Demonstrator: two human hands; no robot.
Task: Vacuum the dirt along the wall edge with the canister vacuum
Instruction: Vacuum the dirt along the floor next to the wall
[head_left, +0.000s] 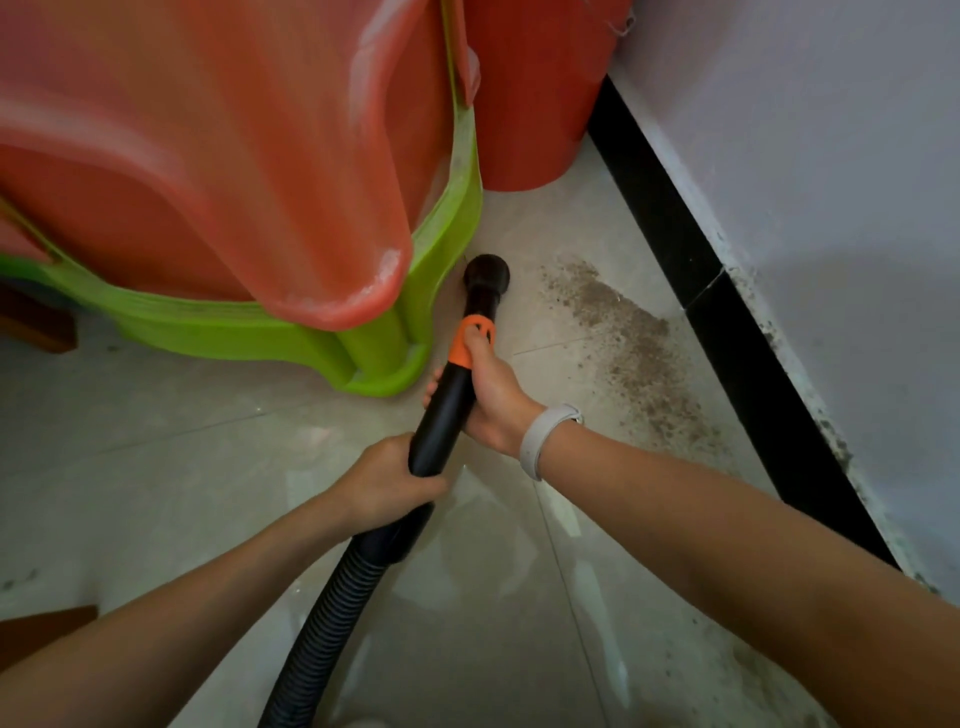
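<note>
Both hands grasp the vacuum wand (448, 410) beside the green stool (384, 353).
Right hand (491, 400) wraps the wand near its orange collar (467, 340); left hand (387, 480) clasps the rear end. Nozzle (487, 273) sits left of the dirt (623, 343); rigid, light tube, floppy ribbed hose (332, 613).

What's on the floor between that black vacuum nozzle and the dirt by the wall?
In the head view, only bare pale tile separates the nozzle from the dirt.

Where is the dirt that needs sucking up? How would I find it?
Find the black baseboard under the white wall. Beside it, on the pale floor tiles, lies the dirt, a dark speckled streak. It sits right of the vacuum nozzle and is the only gritty brown patch there.
</note>
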